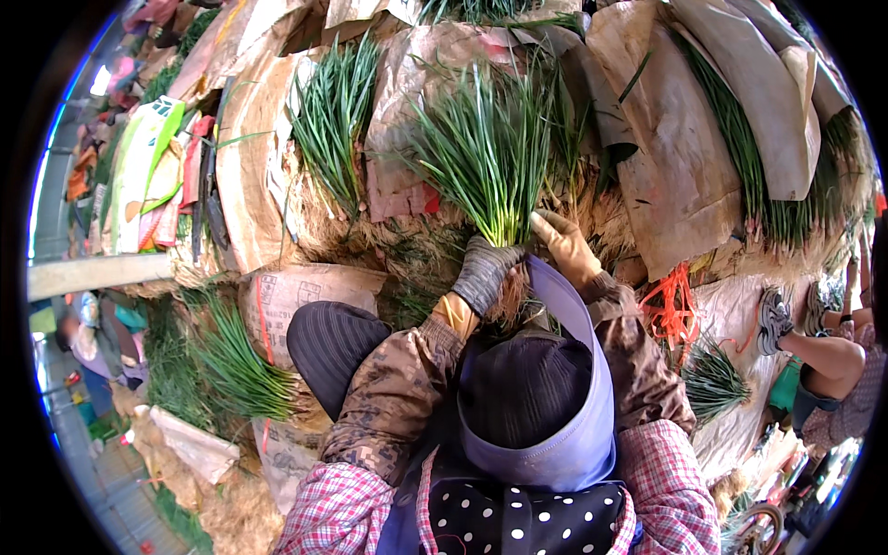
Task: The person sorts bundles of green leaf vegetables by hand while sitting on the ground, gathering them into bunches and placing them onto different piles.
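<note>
Upright, a fanned bunch of long green chives with pale rooty bases (490, 157) stood over brown paper sheets (671, 157); the grey-gloved left hand (483, 271) clamped its base; the tan-gloved right hand (562, 242) pressed alongside, fingers curled against the stems.

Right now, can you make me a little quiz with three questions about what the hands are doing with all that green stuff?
1. True or false: both hands wear gloves.
2. Which hand grips the bunch of green chives near its roots? A) left hand B) right hand C) neither
3. Fill in: the loose strings lying to the right of the hands are ____ in colour.

Key
1. True: the left hand has a grey knitted glove, the right hand a tan one.
2. A: the left hand is wrapped around the stems just above the roots, while the right hand touches the bunch from the side.
3. Orange.
</note>
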The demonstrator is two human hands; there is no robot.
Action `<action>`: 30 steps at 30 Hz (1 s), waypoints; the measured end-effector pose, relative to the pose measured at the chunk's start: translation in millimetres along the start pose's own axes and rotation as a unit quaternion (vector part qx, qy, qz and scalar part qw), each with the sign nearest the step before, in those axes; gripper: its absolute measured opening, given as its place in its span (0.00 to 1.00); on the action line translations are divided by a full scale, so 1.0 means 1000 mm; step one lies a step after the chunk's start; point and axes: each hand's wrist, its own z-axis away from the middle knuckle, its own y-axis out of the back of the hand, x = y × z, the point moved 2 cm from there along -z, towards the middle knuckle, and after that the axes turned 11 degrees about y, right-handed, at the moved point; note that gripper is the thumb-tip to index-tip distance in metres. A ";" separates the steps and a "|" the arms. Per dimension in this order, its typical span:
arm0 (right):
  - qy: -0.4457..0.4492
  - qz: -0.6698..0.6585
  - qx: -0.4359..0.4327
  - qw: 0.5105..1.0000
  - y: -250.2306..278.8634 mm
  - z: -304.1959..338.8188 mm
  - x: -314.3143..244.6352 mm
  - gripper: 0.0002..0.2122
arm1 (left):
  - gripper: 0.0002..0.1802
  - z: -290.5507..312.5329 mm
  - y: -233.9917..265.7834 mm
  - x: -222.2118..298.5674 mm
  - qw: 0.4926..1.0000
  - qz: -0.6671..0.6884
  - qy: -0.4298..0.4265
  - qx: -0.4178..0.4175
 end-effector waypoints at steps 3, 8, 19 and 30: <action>0.040 -0.017 0.105 0.994 -0.004 -0.012 0.013 0.12 | 0.15 0.005 0.004 -0.002 0.998 0.036 -0.059 0.000; -0.022 -0.020 0.009 1.000 0.005 0.010 0.051 0.10 | 0.16 0.004 0.005 -0.003 0.996 0.062 -0.067 0.022; 0.138 0.641 0.101 0.748 0.024 -0.031 -0.005 0.11 | 0.16 0.000 0.005 -0.001 0.935 0.323 -0.072 -0.124; 0.156 0.237 -0.222 0.933 0.008 0.039 0.027 0.18 | 0.14 -0.043 0.016 -0.025 0.988 0.122 0.029 -0.092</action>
